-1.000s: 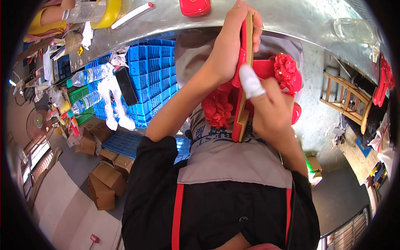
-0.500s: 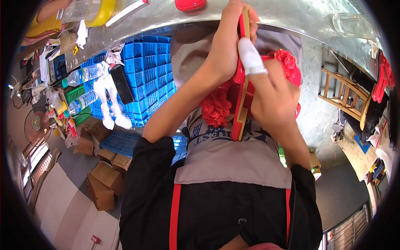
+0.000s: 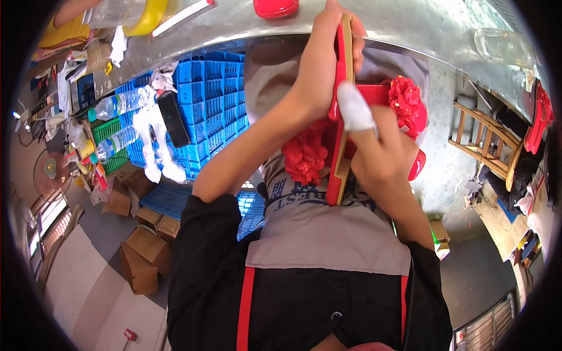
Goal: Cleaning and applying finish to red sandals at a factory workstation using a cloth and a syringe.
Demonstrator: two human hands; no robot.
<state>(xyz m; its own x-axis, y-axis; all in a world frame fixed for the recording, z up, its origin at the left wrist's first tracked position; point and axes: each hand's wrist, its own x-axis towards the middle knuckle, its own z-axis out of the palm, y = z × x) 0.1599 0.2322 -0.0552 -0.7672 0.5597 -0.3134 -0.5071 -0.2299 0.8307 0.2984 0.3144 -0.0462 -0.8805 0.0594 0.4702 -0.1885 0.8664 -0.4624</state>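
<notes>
A pair of glossy red sandals with ruffled red flowers is held upright over my lap, seen edge-on with a tan-and-red sole edge (image 3: 341,143). One red flower (image 3: 305,153) shows on the left, another flower (image 3: 405,102) on the right. My left hand (image 3: 325,64) is closed around the upper end of the soles, fingertips curling over the far side. My right hand (image 3: 383,146) is closed at the right side, its white-covered finger (image 3: 355,108) pressed along the sole edge. What its other fingers grip is partly hidden.
A metal worktable (image 3: 410,23) runs across the top, bearing a glossy red object (image 3: 276,7) and a clear jar (image 3: 503,47). Another red flowered sandal (image 3: 540,117) is at far right. Blue crates (image 3: 211,105) stand left, with a phone (image 3: 172,119) and bottles. Wooden rack (image 3: 486,140) at right.
The sandals have shifted slightly, and more of the right-hand one shows. My right hand has moved a little lower along the sole edge. My left hand keeps its hold.
</notes>
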